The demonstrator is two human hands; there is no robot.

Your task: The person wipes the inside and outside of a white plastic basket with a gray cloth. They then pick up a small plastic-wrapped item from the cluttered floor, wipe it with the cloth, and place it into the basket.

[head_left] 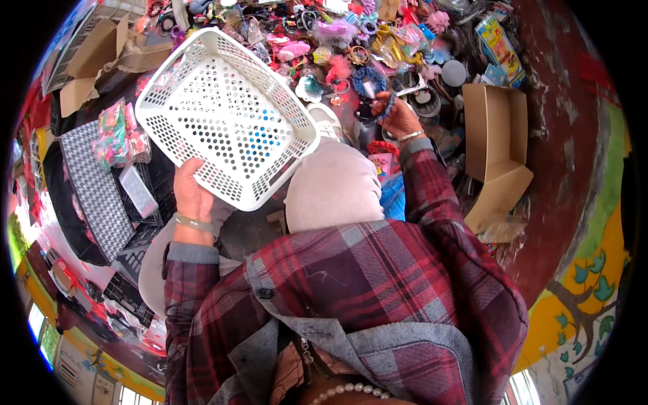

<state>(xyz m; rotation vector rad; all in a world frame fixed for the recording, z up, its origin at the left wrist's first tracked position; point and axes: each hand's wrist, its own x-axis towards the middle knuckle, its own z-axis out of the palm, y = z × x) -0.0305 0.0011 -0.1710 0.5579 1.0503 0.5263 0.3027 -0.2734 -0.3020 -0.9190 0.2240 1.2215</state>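
The left hand is closed on the near-left rim of the white basket, with the thumb at the rim and most fingers hidden behind the wall. The right hand pinches a dark blue loop between thumb and fingertips, over the pile of hair accessories.

The basket is held above the floor, ahead and left of the raised knee. Its open side faces up toward the head. Its long axis runs diagonally, from far left to near right. The loop is round; its exact tilt cannot be determined.

The basket has perforated walls and a perforated bottom; blue shows through the holes toward the near-right end. Right of the right hand stands an open cardboard box, flap folded toward the body; its inner faces are bare cardboard. A torn carton lies at far left. Clear packets of multicoloured items lie left of the basket.

The left forearm points straight forward, with a bangle at the wrist. The right forearm reaches forward and slightly inward, a bracelet below its hand.
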